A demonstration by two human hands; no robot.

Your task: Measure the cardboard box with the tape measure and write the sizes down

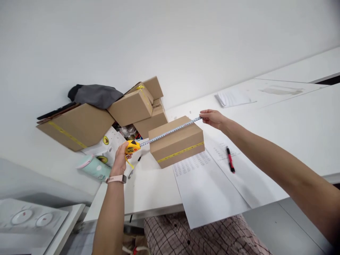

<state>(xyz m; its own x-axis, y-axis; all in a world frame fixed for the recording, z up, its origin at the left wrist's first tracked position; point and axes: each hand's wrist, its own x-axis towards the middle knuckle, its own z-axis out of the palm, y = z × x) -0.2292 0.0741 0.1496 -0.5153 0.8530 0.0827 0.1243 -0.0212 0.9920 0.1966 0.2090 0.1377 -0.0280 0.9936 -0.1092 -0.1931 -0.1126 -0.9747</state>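
Note:
A small brown cardboard box (178, 145) with a yellow tape stripe lies on the white desk (148, 187). My left hand (120, 159) is closed round a yellow tape measure case (132, 146) just left of the box. The white blade (170, 132) runs across the box's top. My right hand (212, 117) pinches the blade's end at the box's far right corner.
Several larger cardboard boxes (132, 106) are stacked against the wall, with a dark cloth (97, 95) on top. A mint green bottle (95, 167) lies at the left. Printed sheets (202, 180) and a red pen (230, 159) lie right of the box. More papers (232, 98) sit further back.

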